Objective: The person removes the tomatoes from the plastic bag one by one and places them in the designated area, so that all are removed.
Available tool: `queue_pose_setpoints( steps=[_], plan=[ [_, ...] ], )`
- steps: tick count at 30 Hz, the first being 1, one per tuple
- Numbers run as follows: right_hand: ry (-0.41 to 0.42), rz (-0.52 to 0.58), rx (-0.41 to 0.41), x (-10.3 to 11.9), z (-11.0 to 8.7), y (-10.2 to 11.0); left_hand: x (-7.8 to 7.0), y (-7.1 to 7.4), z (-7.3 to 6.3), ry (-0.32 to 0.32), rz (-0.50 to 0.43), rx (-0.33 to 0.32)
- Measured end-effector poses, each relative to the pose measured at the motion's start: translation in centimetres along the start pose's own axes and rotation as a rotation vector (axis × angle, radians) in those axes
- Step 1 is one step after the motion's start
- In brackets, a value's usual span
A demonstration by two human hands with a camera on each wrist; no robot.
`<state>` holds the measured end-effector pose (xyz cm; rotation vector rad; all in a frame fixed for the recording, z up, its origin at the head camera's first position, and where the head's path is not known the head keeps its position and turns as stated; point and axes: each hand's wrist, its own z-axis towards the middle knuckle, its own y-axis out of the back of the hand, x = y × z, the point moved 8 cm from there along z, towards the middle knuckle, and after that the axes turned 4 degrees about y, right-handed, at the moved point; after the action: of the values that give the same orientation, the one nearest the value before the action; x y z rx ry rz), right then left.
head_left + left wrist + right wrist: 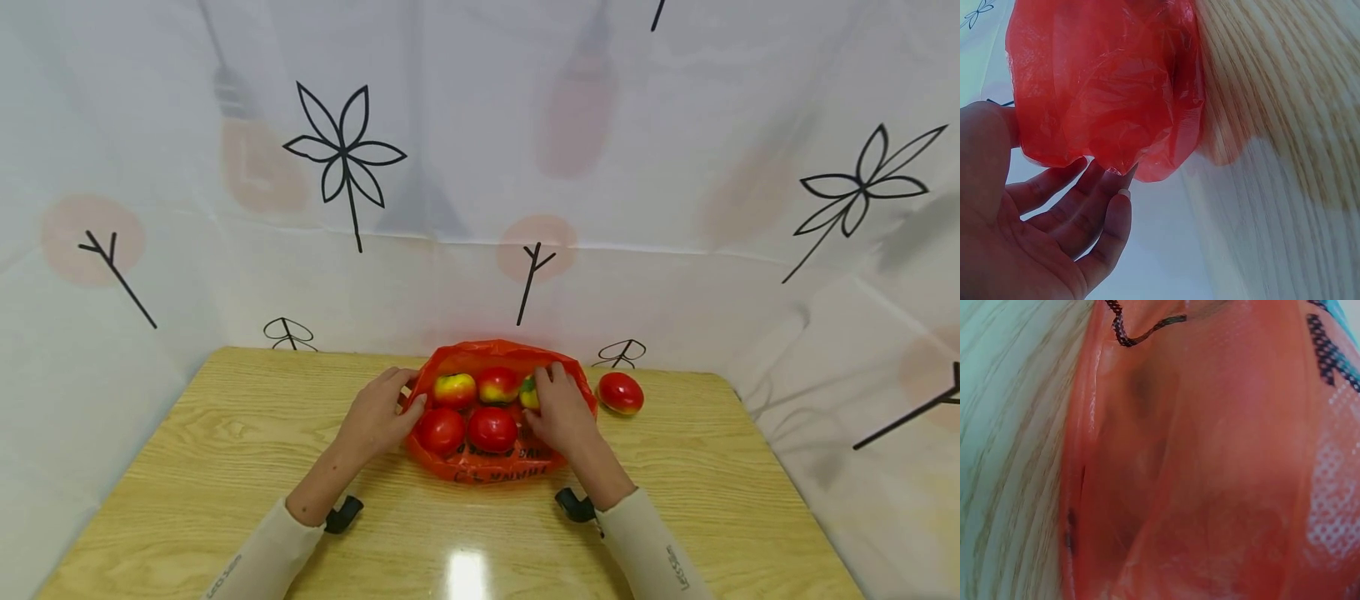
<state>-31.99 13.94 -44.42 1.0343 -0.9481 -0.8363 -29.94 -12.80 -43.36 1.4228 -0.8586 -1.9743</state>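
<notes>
Red bag on table, five glossy fruits inside, red to yellow. Your left hand, spread, touches rim; right hand overlaps green-topped fruit, can't tell if pinching. Red fruit outside, right.

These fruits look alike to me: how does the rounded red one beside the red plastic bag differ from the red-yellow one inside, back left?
The rounded red fruit lies on the wooden table; the red-yellow fruit sits inside the red plastic bag. The first shows a little yellow low down; the second, a broad yellow patch. Both look glossy.
</notes>
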Motion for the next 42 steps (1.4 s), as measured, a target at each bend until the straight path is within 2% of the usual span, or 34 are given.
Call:
queue_pose_setpoints(
  steps=[10, 23, 33, 42],
  plan=[
    [-0.011, 0.034, -0.021, 0.2, -0.2, 0.5, 0.0, 0.0, 0.0, 0.015, -0.004, 0.005],
    [-0.013, 0.143, -0.143, 1.2, -1.3, 2.5, -0.1, 0.1, -0.1, -0.003, 0.007, -0.007],
    [0.029, 0.252, -0.225, 1.2, -2.1, 3.8, 0.0, 0.2, -0.1, 0.014, 0.007, -0.001],
    [0.09, 0.29, -0.299, 1.6, -2.9, 4.8, 0.0, 0.2, -0.1, 0.002, 0.01, -0.004]
  ],
)
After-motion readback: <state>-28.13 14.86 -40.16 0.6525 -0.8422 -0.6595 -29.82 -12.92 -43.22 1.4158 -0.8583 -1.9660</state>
